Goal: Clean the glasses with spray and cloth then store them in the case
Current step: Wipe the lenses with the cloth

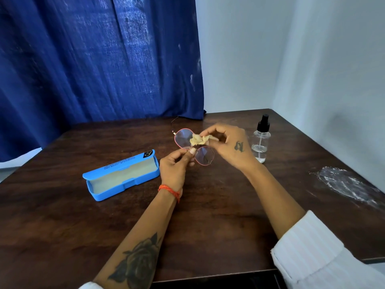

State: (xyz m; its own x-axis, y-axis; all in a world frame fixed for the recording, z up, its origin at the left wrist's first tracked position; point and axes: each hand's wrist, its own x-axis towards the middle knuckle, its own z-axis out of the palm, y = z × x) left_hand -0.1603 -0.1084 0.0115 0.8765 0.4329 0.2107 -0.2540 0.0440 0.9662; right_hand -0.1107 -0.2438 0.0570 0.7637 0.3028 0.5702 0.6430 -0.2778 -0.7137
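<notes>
Left hand [174, 163] pinches glasses [193, 146]; right hand [228, 143] pinches cloth [199, 139] against them.

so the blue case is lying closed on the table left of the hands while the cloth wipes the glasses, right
Not quite: the blue case lies open, lid tipped back and pale lining showing, as the head view shows. The rest holds: it sits on the table left of the hands while the cloth wipes the glasses.
</notes>
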